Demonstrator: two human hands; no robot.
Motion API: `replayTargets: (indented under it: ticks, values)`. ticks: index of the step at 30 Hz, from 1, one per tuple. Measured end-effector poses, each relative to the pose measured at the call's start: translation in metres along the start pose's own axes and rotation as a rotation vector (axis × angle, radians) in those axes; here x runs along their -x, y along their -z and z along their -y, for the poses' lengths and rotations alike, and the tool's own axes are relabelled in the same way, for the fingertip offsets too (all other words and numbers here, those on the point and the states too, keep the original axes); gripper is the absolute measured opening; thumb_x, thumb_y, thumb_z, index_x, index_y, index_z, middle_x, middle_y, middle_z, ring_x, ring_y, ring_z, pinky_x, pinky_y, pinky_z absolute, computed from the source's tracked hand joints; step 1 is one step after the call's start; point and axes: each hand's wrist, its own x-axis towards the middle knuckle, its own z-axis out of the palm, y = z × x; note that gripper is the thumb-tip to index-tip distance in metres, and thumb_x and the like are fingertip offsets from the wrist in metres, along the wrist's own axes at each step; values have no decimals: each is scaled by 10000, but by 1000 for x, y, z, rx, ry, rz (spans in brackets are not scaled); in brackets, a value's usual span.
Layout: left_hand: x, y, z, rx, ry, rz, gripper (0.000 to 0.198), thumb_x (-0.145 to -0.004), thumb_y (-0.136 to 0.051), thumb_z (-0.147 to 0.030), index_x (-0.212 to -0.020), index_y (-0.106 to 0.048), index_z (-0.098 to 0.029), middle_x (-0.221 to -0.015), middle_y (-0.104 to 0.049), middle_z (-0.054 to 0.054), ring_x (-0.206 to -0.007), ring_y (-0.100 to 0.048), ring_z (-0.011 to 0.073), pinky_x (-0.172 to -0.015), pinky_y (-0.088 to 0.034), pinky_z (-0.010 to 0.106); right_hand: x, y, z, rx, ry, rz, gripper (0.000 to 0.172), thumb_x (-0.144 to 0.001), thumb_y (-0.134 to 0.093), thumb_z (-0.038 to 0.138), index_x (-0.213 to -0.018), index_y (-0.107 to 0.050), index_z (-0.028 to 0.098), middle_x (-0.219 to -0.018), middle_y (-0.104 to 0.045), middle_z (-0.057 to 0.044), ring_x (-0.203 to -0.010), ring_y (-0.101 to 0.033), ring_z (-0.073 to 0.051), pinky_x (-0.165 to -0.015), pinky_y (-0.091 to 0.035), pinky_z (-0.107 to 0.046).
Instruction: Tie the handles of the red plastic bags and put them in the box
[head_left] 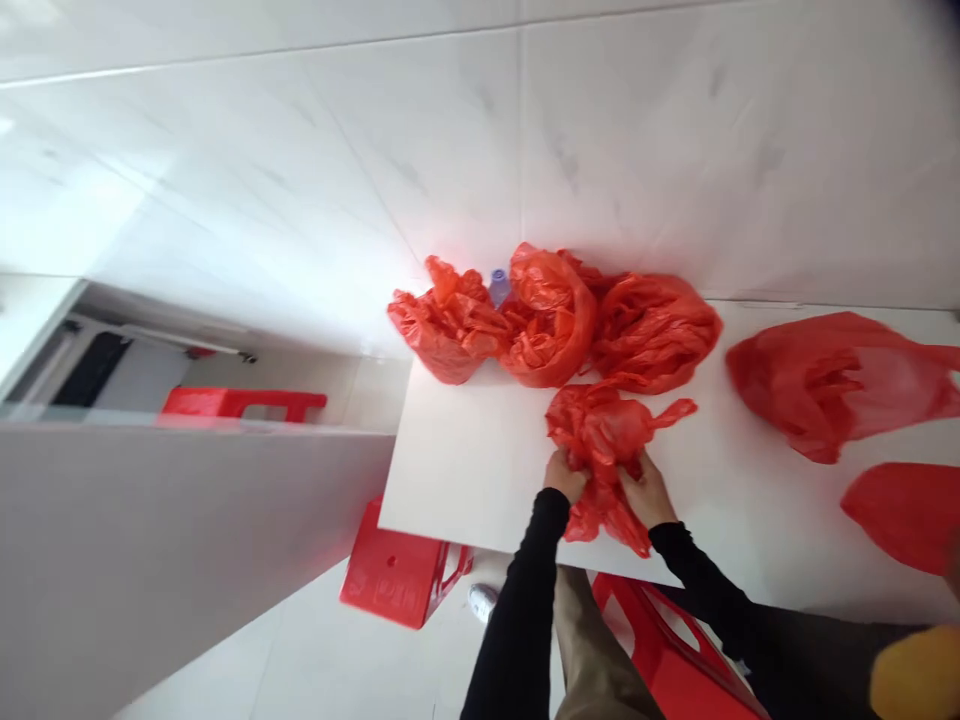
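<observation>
A crumpled red plastic bag lies near the front edge of the white table. My left hand grips its left side, fingers curled into the film. On its right side my right hand is closed on the same bag. Loose ends of the bag hang toward me between my wrists. Fingertips of both hands are partly hidden by the plastic. Just behind stand bunched red bags: one at the left, one in the middle and one at the right.
A clear bottle top shows between the bags by the tiled wall. Another red bag lies to the right. Beyond the table's left edge are a red stool and a grey partition. Another person's yellow item shows lower right.
</observation>
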Motion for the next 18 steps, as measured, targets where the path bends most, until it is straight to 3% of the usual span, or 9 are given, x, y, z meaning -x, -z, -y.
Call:
replayTargets:
  ticks: [4,6,9,13,18]
  values:
    - [42,7,11,154,-88,-11,428,-586,-578,28,-926,-725,-186,-927,-762,41,-932,-690,246,-875,-539,336,34,-8,9,18,-81,39,476,-778,-647,454,-1147,-602,156,-946,-692,-60,-847,-635,-241,-761,-508,-364]
    - [63,19,18,207,-134,-51,395,-596,-550,29,-880,-726,-181,-920,-763,33,-905,-694,230,-848,-541,306,53,-13,18,103,-164,25,478,-714,-661,482,-1077,-619,173,-902,-697,-64,-828,-644,-268,-732,-498,-374]
    - [98,46,32,270,-160,-144,384,-602,-543,14,-886,-717,-177,-909,-754,30,-887,-685,224,-825,-539,298,83,-28,40,175,-242,116,465,-674,-689,512,-1036,-621,227,-901,-716,-87,-837,-662,-315,-679,-505,-393]
    - [156,99,64,438,-106,-319,372,-593,-579,-19,-899,-706,-188,-905,-729,31,-930,-653,236,-872,-522,326,138,-70,78,248,-179,280,397,-696,-678,562,-963,-612,275,-893,-726,-96,-804,-670,-331,-630,-526,-411]
    - [257,188,133,684,-118,-550,334,-592,-619,-50,-890,-700,-175,-962,-713,62,-1020,-626,266,-974,-475,368,244,-158,102,258,-124,495,471,-623,-733,537,-970,-625,237,-831,-741,-76,-804,-700,-340,-619,-555,-389]
